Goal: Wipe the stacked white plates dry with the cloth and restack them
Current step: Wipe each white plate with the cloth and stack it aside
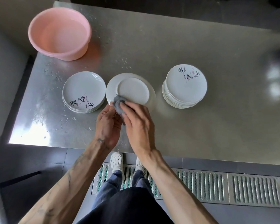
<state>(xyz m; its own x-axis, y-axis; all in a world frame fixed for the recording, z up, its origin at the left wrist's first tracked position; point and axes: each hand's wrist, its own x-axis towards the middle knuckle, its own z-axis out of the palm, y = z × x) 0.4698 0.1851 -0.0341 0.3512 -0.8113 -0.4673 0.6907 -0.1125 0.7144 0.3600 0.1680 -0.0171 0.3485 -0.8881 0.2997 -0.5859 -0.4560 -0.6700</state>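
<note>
Between the low stack [84, 92] and the tall stack [185, 86], a white plate [132, 90] is facing underside-up, the left hand [107, 125] pinching its near rim, the right hand [138, 125] gripping a grey cloth [119, 102] against it.

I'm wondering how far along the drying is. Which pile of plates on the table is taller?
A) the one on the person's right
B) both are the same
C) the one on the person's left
A: the right stack shows many rims piled up, while the left stack shows only a few.
</note>
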